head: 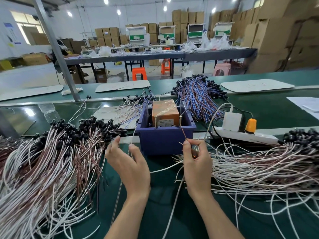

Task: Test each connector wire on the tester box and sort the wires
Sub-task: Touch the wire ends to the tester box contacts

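Note:
A dark blue bin (165, 137) in front of me holds the orange tester box (165, 110), with two upright brass screws (180, 120) at its front. My right hand (196, 163) pinches a brown wire (183, 133) whose end reaches up to the right screw. My left hand (128, 161) has relaxed fingers, and a thin white wire (133, 140) runs up past its fingertip toward the bin. A big pile of white and brown wires with black connectors (57, 152) lies at the left. Another pile (259, 161) spreads at the right.
A pile of blue and brown wires (198, 97) lies behind the bin, and loose wires (127, 107) lie on a white sheet. A white power strip (245, 135) with a charger and an orange plug sits at the right. A grey post (57, 49) stands at the back left.

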`<state>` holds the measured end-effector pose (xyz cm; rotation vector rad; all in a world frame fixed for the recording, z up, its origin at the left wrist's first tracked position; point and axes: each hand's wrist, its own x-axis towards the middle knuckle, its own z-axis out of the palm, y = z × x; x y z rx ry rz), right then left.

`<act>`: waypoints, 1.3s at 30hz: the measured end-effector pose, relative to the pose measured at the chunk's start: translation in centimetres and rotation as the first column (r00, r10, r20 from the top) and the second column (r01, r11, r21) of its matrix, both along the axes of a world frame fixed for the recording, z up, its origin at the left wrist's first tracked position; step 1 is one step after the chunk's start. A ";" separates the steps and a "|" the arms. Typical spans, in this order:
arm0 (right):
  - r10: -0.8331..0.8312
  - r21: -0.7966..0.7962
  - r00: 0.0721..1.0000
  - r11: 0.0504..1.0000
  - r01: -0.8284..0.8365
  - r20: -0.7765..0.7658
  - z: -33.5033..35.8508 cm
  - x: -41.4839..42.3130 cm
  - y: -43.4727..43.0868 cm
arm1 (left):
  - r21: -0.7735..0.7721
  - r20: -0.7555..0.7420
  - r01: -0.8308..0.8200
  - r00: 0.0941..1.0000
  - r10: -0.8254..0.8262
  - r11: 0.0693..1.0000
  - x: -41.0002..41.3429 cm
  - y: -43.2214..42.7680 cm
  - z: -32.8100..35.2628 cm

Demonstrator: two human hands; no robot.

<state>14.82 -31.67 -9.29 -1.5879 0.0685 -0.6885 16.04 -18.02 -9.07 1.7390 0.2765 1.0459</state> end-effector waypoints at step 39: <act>0.186 0.911 0.909 0.114 -0.397 0.373 1.8 -4.8 -7.8 | 0.912 -0.109 0.313 0.810 -0.576 0.267 -3.0 -3.6 -1.0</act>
